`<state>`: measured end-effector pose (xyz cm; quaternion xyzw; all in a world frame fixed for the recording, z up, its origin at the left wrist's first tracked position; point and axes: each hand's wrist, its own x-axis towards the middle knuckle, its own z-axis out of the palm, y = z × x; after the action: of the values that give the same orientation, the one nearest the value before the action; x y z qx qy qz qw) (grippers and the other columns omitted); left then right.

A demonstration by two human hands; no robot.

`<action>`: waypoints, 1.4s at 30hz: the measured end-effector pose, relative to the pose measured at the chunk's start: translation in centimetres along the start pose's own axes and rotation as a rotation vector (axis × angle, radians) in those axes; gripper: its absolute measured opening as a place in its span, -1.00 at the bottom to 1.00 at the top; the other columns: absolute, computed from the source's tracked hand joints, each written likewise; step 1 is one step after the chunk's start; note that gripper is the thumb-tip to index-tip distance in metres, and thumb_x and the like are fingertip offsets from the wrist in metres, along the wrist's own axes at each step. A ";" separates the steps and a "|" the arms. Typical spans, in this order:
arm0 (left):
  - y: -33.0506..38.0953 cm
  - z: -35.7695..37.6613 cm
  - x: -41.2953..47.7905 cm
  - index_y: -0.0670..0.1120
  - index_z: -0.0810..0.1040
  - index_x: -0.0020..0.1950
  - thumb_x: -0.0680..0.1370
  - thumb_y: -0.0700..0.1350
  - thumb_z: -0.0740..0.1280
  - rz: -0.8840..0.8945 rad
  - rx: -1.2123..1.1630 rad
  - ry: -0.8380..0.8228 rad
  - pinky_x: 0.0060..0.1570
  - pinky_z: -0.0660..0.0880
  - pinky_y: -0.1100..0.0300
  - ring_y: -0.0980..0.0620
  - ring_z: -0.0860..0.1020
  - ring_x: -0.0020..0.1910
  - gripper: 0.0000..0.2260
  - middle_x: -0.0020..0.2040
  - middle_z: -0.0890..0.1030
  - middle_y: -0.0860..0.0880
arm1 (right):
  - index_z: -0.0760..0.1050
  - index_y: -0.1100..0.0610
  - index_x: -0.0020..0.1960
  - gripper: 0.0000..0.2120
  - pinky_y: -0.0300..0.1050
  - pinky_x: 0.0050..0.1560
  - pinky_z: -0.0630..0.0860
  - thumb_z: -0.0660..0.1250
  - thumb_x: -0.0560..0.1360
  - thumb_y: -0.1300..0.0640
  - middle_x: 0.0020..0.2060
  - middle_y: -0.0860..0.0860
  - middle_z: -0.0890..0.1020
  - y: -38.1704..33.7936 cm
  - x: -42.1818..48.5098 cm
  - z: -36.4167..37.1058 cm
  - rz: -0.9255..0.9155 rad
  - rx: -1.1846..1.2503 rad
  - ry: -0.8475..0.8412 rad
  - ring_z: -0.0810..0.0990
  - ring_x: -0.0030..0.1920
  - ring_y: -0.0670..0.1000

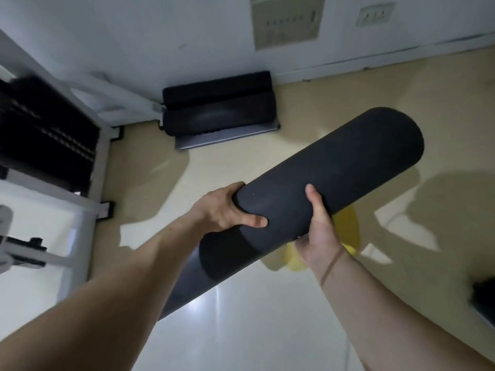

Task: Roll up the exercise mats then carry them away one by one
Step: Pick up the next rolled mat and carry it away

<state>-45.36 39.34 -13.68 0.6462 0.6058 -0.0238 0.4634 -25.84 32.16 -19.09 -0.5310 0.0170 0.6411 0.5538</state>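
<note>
A rolled black exercise mat point(334, 172) is held in the air, slanting from lower left up to the right above the floor. My left hand point(227, 210) grips its left side, thumb across the front. My right hand point(318, 234) grips it from below on the right, thumb up over the roll. Two more rolled black mats point(219, 108) lie stacked on a grey tray against the far wall.
A white weight machine point(48, 145) with a black plate stack stands at the left. Something yellow point(345, 234) lies on the floor under the held mat. A dark object point(484, 298) sits at the right edge. Pale floor point(241, 330) stretches in front.
</note>
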 end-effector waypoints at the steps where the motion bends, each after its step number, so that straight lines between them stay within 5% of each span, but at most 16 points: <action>1: -0.9 -2.3 1.4 0.22 0.51 0.22 0.08 0.36 0.56 -0.008 0.006 0.004 0.08 0.41 0.17 0.06 0.57 0.09 -0.26 0.03 0.63 0.23 | 0.46 -0.03 0.47 -0.08 0.27 0.17 0.65 0.70 0.20 -0.24 0.23 0.05 0.71 0.2 1.4 2.6 0.013 0.006 0.016 0.73 0.16 0.20; 6: -5.0 -12.2 11.2 0.23 0.54 0.17 0.03 0.36 0.57 -0.038 0.029 -0.031 0.19 0.49 0.09 0.04 0.59 0.13 -0.27 0.07 0.65 0.18 | 0.45 -0.04 0.46 0.04 0.25 0.14 0.67 0.73 0.07 -0.25 0.20 0.04 0.72 1.4 10.2 13.0 0.070 0.039 0.050 0.74 0.13 0.18; 9: -7.5 -16.6 18.4 0.23 0.48 0.32 0.05 0.44 0.57 -0.077 0.101 -0.060 0.23 0.46 0.06 0.01 0.56 0.17 -0.13 0.17 0.61 0.14 | 0.47 -0.05 0.45 0.06 0.16 0.03 0.71 0.72 0.01 -0.28 0.20 0.01 0.72 2.6 16.6 17.8 0.109 0.040 0.083 0.74 0.14 0.16; 11: -9.4 -18.6 23.7 0.28 0.43 0.37 -0.07 0.58 0.49 -0.077 0.157 -0.083 0.32 0.45 -0.05 -0.03 0.55 0.22 0.04 0.23 0.59 0.13 | 0.47 -0.06 0.43 0.04 0.20 0.08 0.69 0.71 0.01 -0.29 0.20 0.01 0.72 3.7 21.4 20.2 0.125 0.050 0.162 0.72 0.15 0.17; 15: -13.9 -21.2 34.4 0.36 0.39 0.37 -0.14 0.58 0.49 -0.093 0.135 -0.178 0.37 0.41 -0.06 -0.01 0.52 0.26 0.08 0.28 0.56 0.17 | 0.52 -0.04 0.39 -0.10 0.25 0.08 0.68 0.68 0.12 -0.27 0.21 0.04 0.72 6.6 31.0 24.1 0.138 0.084 0.250 0.71 0.18 0.19; 20: -20.4 -21.6 47.6 0.35 0.27 0.49 0.02 0.53 0.50 -0.108 0.230 -0.250 0.39 0.39 -0.05 -0.06 0.46 0.36 0.07 0.41 0.48 0.09 | 0.46 -0.07 0.42 0.14 0.20 -0.04 0.71 0.74 -0.10 -0.27 0.21 0.06 0.70 11.6 42.9 26.1 0.168 0.131 0.397 0.69 0.18 0.22; 23: -24.0 -20.6 54.5 0.32 0.21 0.55 0.16 0.45 0.53 -0.110 0.268 -0.305 0.34 0.38 0.00 -0.09 0.43 0.40 0.02 0.46 0.44 0.05 | 0.48 -0.06 0.40 -0.04 0.28 0.06 0.69 0.72 0.07 -0.21 0.21 0.06 0.71 14.4 49.7 26.4 0.184 0.171 0.423 0.71 0.17 0.21; 26: -27.6 -19.8 60.6 0.33 0.21 0.54 0.17 0.45 0.52 -0.080 0.311 -0.323 0.30 0.40 0.00 -0.08 0.45 0.36 -0.01 0.45 0.46 0.05 | 0.46 -0.03 0.39 -0.22 0.17 -0.03 0.71 0.67 0.27 -0.16 0.19 0.07 0.72 17.6 55.8 26.6 0.187 0.199 0.453 0.72 0.15 0.19; 30: -30.5 -20.2 65.5 0.35 0.19 0.53 0.04 0.52 0.45 -0.098 0.360 -0.271 0.38 0.40 -0.04 -0.08 0.44 0.39 0.09 0.47 0.44 0.05 | 0.41 -0.01 0.41 -0.23 0.14 -0.11 0.72 0.65 0.31 -0.15 0.18 0.07 0.71 20.2 61.6 28.1 0.176 0.227 0.496 0.73 0.11 0.17; 34: -30.5 -20.4 64.9 0.24 0.27 0.53 0.23 0.49 0.42 0.102 0.501 -0.040 0.35 0.41 -0.02 -0.06 0.41 0.40 -0.08 0.46 0.41 0.08 | 0.44 0.04 0.40 0.02 0.29 -0.02 0.70 0.73 0.03 -0.20 0.14 0.08 0.74 20.1 63.6 29.8 0.151 0.236 0.543 0.76 0.05 0.20; 36: -31.0 -18.9 62.4 0.15 0.16 0.60 0.23 0.51 0.35 0.198 0.611 0.051 0.42 0.33 -0.04 -0.12 0.32 0.49 0.02 0.56 0.29 0.03 | 0.40 0.02 0.40 0.07 0.33 -0.02 0.69 0.73 -0.01 -0.22 0.16 0.09 0.72 19.6 64.0 30.7 0.147 0.223 0.577 0.75 0.06 0.22; 39: -32.6 -17.6 61.1 0.06 -0.07 0.66 0.13 0.51 0.39 0.257 0.779 0.049 0.52 0.19 -0.13 -0.19 0.18 0.57 0.25 0.65 0.11 -0.09 | 0.30 0.00 0.42 0.11 0.31 0.00 0.69 0.69 0.01 -0.29 0.20 0.08 0.67 18.9 64.0 31.6 0.199 0.126 0.557 0.72 0.10 0.21; 42: -32.7 -18.3 62.1 0.11 0.00 0.65 0.14 0.38 0.46 0.271 0.750 0.077 0.49 0.25 -0.10 -0.16 0.27 0.52 0.18 0.62 0.19 -0.06 | 0.23 -0.03 0.45 -0.01 0.38 0.17 0.60 0.69 0.21 -0.22 0.29 0.04 0.61 18.6 63.1 31.0 0.246 0.004 0.473 0.65 0.22 0.21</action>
<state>-64.94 92.74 -58.69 0.8450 0.4813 -0.1577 0.1715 -48.70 87.51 -60.28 -0.6588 0.2114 0.5617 0.4536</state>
